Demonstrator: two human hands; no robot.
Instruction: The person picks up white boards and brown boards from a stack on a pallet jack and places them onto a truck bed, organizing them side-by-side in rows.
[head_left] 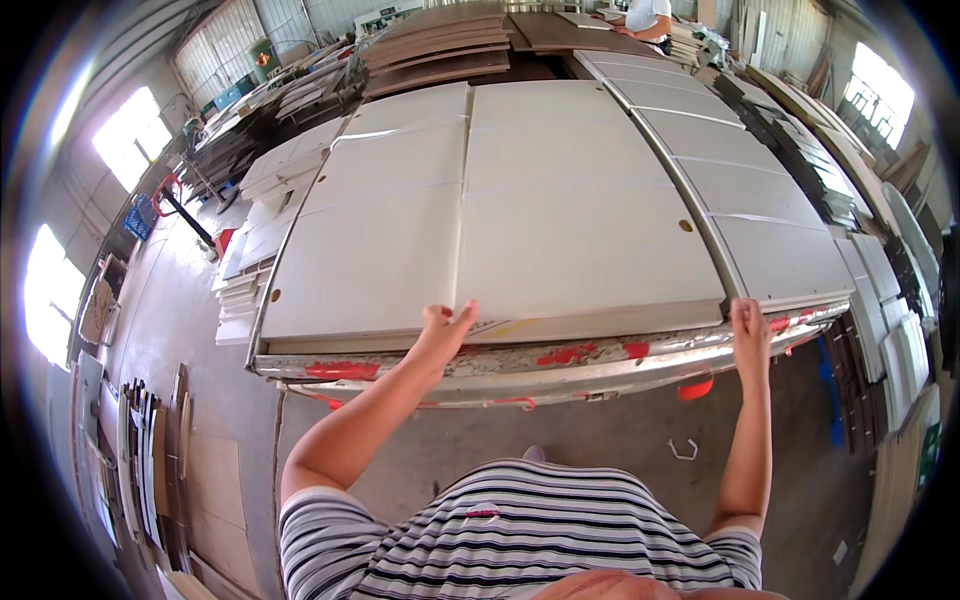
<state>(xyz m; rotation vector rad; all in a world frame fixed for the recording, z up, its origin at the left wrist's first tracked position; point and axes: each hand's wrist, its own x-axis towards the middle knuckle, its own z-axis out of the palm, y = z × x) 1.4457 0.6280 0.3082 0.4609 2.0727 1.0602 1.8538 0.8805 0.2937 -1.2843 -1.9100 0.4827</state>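
Note:
Before me lies a wide stack of white panels (580, 220), bound with thin clear straps and split by a lengthwise seam. My left hand (448, 328) is at the stack's front edge, by the lower end of that seam. Its fingers are curled in, with thumb and forefinger close together; what they pinch is too small to make out. At the front right corner, my right hand (750, 322) is closed beside a long pale strip (690, 200) that runs between this stack and the grey panels (740, 180). Its fingers hide whatever they grip.
A worn metal rail (480, 362) with red patches crosses below the stack's front. Brown boards (440, 45) are piled at the far end, where another person (645, 22) stands. A red-handled pallet jack (185, 215) is at left. More panels (145, 450) lean at lower left.

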